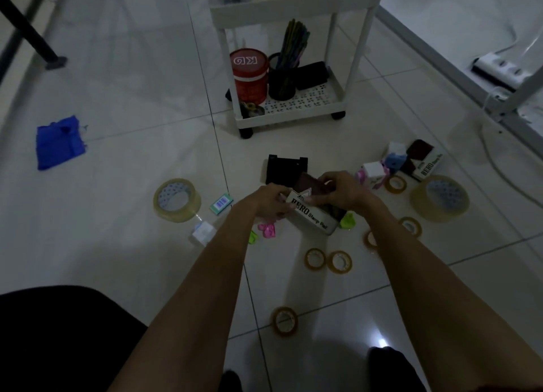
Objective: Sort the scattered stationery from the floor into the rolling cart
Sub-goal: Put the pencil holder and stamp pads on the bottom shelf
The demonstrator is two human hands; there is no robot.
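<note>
Both hands hold a white and brown stamp pad box (316, 215) above the floor. My left hand (269, 200) grips its left end and my right hand (342, 188) pinches the brown flap at its top. A black pad (283, 169) lies on the tiles just behind them. The white rolling cart (293, 109) stands further back; its lower shelf carries a red tin (251, 75), a black pen cup (282, 78) and a dark case (313, 75). A second stamp pad box (426, 163) lies at the right.
Large tape rolls (177, 200) (440, 198) lie left and right, with several small tape rolls (340, 261) nearer me. A teal eraser (221, 204), pink clips (268, 230) and white cubes (373, 169) are scattered about. A blue cloth (58, 143) lies far left; a power strip (505, 68) far right.
</note>
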